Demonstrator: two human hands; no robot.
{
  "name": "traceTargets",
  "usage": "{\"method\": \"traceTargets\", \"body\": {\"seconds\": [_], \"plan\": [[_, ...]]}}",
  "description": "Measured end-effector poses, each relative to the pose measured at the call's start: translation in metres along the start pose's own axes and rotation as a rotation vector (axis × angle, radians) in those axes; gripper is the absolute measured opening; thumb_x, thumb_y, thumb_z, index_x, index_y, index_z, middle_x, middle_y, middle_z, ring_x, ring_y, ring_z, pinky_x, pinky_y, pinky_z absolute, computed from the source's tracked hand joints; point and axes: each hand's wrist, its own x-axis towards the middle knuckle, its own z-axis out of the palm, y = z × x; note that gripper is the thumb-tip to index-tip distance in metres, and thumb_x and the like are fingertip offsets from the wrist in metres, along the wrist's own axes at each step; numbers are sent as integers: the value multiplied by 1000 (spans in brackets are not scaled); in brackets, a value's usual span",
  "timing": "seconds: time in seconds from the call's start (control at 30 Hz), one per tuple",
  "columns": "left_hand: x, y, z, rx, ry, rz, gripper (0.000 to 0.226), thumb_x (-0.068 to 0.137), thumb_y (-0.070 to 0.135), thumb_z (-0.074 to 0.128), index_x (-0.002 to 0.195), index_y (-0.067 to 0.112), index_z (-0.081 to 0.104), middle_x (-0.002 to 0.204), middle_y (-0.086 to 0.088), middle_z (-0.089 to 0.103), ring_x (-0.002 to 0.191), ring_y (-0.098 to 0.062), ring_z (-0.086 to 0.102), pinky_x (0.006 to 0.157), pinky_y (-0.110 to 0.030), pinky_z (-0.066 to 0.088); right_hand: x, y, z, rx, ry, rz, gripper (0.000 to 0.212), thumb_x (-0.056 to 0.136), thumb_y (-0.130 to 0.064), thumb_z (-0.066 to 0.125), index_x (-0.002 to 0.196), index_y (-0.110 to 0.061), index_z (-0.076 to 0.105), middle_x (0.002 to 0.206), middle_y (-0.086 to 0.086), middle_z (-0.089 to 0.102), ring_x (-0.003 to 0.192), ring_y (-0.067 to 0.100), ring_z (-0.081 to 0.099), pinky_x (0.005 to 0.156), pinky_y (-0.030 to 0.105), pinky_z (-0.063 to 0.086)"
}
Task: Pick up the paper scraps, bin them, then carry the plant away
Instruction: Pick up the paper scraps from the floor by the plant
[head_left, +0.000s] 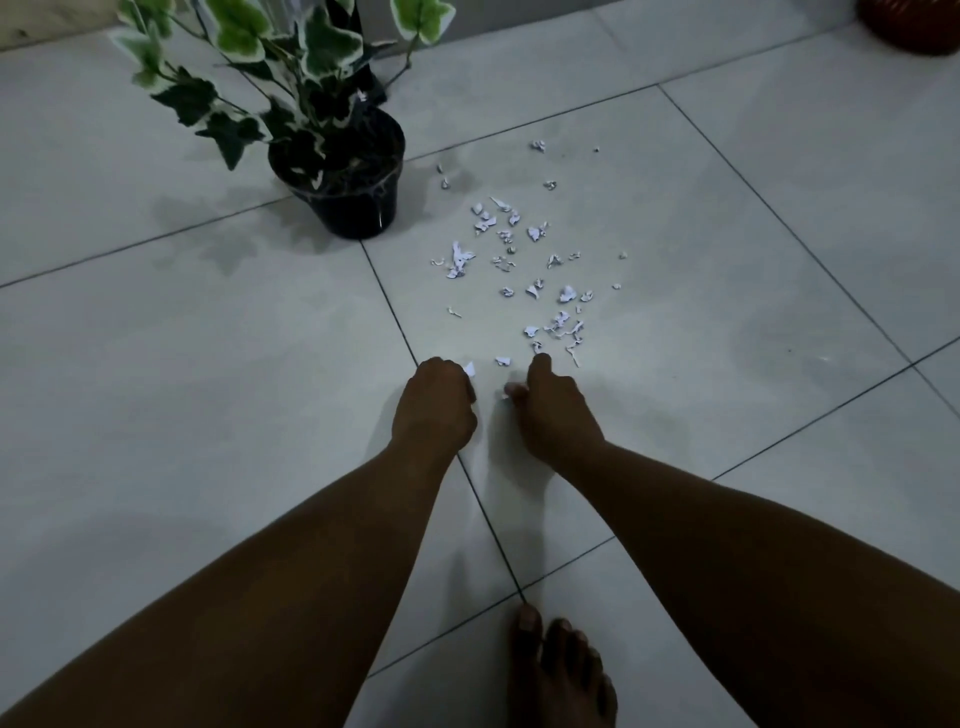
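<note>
fingers of left hand (435, 402) curled under, grip hidden; plant (291, 67) top cropped.

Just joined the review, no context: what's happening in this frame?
A person crouches over a tiled floor, gathering torn paper scraps. The left hand is curled with a white scrap showing at its fingers; the right hand pinches another small piece. Most scraps still lie scattered ahead of the hands. The potted plant stands untouched to the left of the scraps. No bin is identifiable in view.
</note>
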Motion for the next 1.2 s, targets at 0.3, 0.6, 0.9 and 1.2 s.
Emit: {"method": "traceTargets", "body": {"seconds": [0.3,0.6,0.9,1.2], "plan": [[5,1,3,111,-37,206,12,85,19,60,85,13,70,115,-9,67,106,-27,61,82,-33,50,8,-16,15,-219,-43,-41,31,101,-12,36,131,-7,42,117,18,61,106,34,61,73,34,39],[5,7,2,57,1,156,25,88,2,56,106,13,69,101,-10,66,96,-29,64,71,-29,42,16,-9,-1,375,163,148,14,90,-13,55,102,-10,61,99,2,62,97,24,62,86,31,50],[-6,22,-4,-189,1,-78,35,83,2,63,112,18,51,94,-10,61,78,-21,55,64,-30,39,11,3,-4,167,107,128,20,97,-19,51,105,-3,61,110,14,65,107,30,59,87,32,43],[5,11,-7,-308,-6,-141,33,78,1,67,105,18,58,94,-8,69,85,-20,64,61,-24,40,13,-15,8,-242,-24,-65,24,99,-6,38,123,-6,41,113,16,60,100,32,61,69,35,39]]}}
